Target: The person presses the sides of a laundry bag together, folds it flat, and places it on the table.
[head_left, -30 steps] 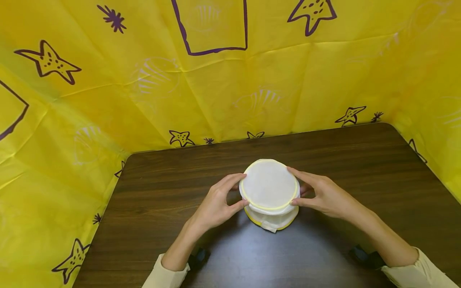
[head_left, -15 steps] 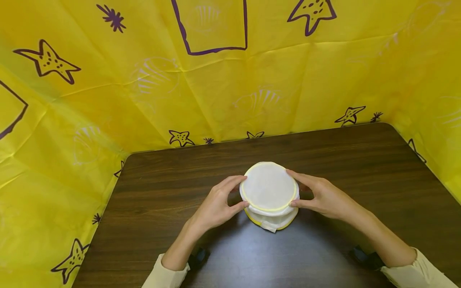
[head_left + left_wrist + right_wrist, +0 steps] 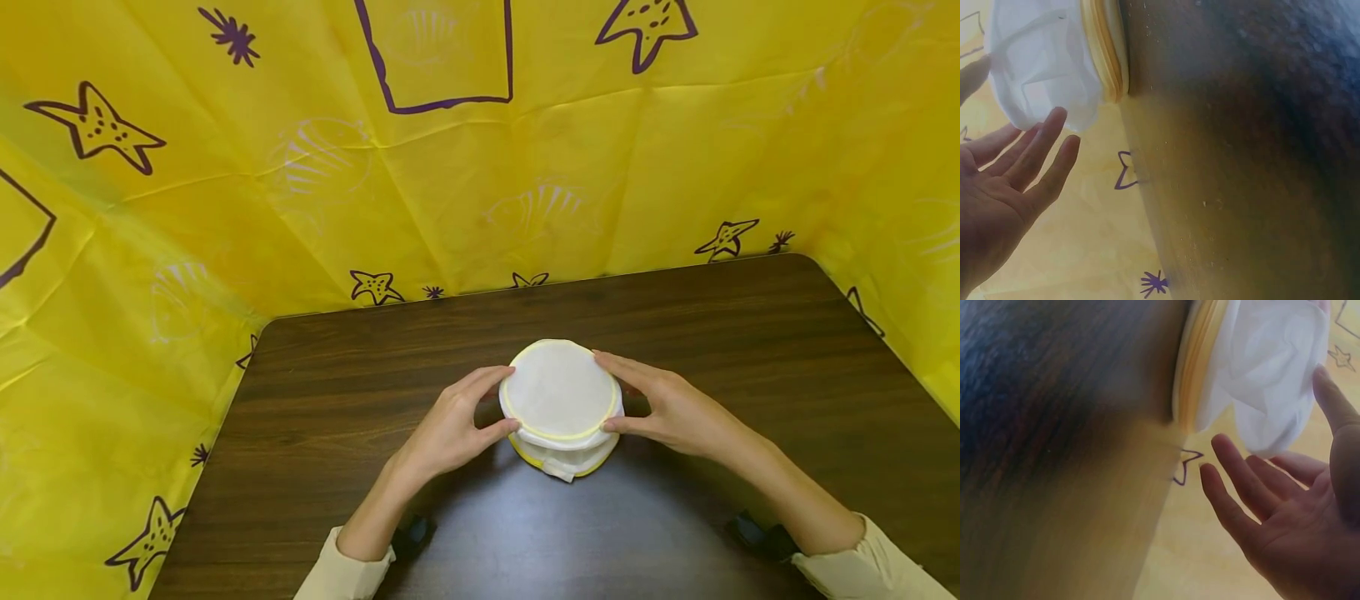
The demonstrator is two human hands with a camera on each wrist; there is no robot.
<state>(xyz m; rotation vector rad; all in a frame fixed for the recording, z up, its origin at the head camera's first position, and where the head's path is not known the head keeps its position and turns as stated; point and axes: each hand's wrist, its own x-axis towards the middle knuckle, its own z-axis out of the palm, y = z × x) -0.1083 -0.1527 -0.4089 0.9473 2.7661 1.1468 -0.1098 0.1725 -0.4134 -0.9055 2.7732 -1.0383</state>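
A round white fabric pouch [image 3: 558, 387] with thin yellow piping round its flat top stands near the middle of the table. Its soft, creased side [image 3: 1047, 69] shows in the left wrist view, above a yellow band [image 3: 1200, 369] at the base. A pale tab [image 3: 558, 472] sticks out at the front of the base. My left hand [image 3: 450, 425] holds the top's left rim between thumb and fingertips. On the opposite rim my right hand [image 3: 671, 408] does the same. The lower fingers of both hands are spread beside the pouch's side.
The dark wood-grain table [image 3: 337, 400] has a rounded far edge. A yellow cloth [image 3: 450, 192] with purple starfish drawings hangs behind it and along both sides. Dark wrist straps [image 3: 414, 535] sit under both forearms, near the pale sleeves.
The pouch's top has sunk slightly toward its base, and both hands have come down a little with it. The grip on either side stays the same.
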